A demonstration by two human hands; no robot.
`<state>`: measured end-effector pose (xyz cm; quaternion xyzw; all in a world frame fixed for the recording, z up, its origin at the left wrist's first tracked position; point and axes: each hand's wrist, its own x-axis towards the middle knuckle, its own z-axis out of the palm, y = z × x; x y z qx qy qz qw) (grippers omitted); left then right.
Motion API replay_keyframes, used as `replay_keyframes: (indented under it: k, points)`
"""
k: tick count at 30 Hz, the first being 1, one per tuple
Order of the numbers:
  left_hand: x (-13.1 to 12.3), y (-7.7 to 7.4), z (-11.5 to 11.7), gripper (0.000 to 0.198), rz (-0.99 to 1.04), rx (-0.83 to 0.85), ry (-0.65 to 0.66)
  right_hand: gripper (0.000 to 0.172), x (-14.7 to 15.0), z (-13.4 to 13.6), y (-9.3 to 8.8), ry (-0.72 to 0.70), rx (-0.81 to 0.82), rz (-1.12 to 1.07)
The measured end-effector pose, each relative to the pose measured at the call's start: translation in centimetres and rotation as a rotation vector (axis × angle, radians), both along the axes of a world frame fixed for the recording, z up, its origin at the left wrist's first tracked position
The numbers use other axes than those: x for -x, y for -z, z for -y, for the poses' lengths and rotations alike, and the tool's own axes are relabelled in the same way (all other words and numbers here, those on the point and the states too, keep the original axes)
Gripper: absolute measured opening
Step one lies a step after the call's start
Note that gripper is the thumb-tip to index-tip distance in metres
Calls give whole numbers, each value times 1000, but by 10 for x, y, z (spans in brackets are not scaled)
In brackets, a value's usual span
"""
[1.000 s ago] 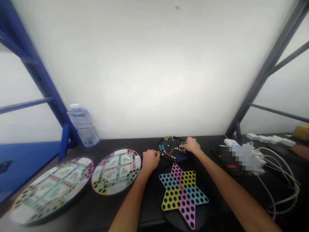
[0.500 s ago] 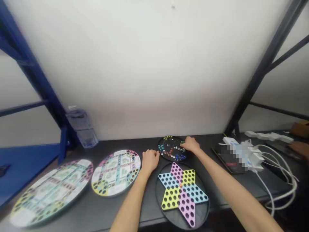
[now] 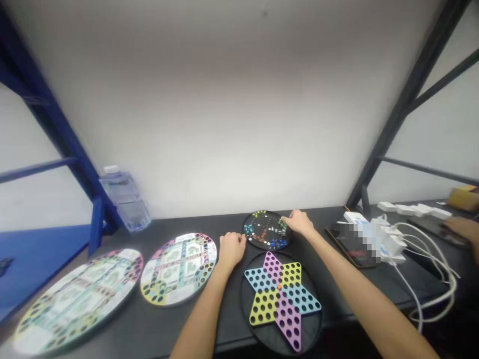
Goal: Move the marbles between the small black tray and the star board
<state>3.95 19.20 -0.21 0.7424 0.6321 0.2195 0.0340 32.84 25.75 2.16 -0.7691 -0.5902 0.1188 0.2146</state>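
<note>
So, at the centre of the frame the person's left hand (image 3: 232, 249) sits loosely curled just beside the rim of a small black round marble board (image 3: 266, 230), and I cannot tell if it keeps some small piece inside. The right hand (image 3: 299, 223) is open and low, with its fingers (image 3: 288, 219) lying on the right edge of this board, holding nothing that can be seen. Many small coloured marbles lie on the board, so a light touch at the rim seems the best way of working, because a heavy press could shift them. Just below the hands, in the lower centre, a star-shaped Chinese checkers board (image 3: 280, 299) in pink, yellow and blue lies on a black disc. To the lower left are two large round printed game boards (image 3: 178, 269) (image 3: 77, 299). All of this stands on a dark tabletop (image 3: 209, 222). At the far right, a co-worker's hand (image 3: 462, 230) rests near a white power strip (image 3: 409, 209) and white cables (image 3: 434, 299). A plastic water bottle (image 3: 125, 199) stands at the left, before a white wall (image 3: 239, 109) and a blue steel frame (image 3: 48, 114).
</note>
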Motion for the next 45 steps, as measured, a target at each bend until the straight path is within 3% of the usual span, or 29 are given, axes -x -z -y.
replay_keyframes:
  k: [4, 7, 12, 16, 25, 38, 45]
  points:
    - [1, 2, -1, 47, 48, -26, 3, 33, -24, 20, 22, -35, -222, -72]
    - [3, 2, 1, 44, 92, -46, 21, 24, -38, 39, 50, -176, -379, -70]
    - [7, 3, 12, 43, 143, -58, 84, 29, -43, 58, 75, -314, -477, 25]
    - [6, 2, 20, 40, 161, -50, 137, 26, -48, 61, 77, -357, -441, -22]
    - [5, 4, 23, 38, 187, -58, 168, 21, -66, 62, 78, -259, -423, -352]
    - [8, 5, 26, 37, 177, -86, 166, 23, -64, 64, 77, -261, -463, -351]
    - [8, 9, 12, 29, 147, -138, 70, 21, -44, 80, 64, -204, -446, -238]
